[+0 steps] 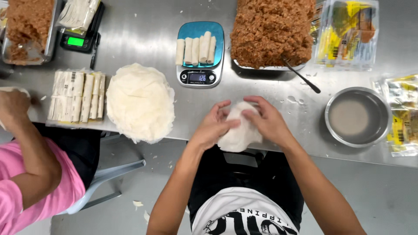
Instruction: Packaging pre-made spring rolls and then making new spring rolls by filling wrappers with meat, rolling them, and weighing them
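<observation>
Head camera, looking straight down: both forearms reach forward from the torso and converge at the near edge of the steel table [143, 39]. The left hand [213, 126] and right hand [267, 122] are both closed on one thin white wrapper [237, 132], fingers curled over its top, thumbs underneath; it hangs partly past the table edge. Left of it lies a stack of wrappers [139, 102]. Beyond the hands, a kitchen scale [200, 76] carries five finished rolls [196, 50], beside a tray of brown filling [270, 30]. A metal bowl [357, 115] sits to the right. A co-worker's hand [13, 106] rests far left.
</observation>
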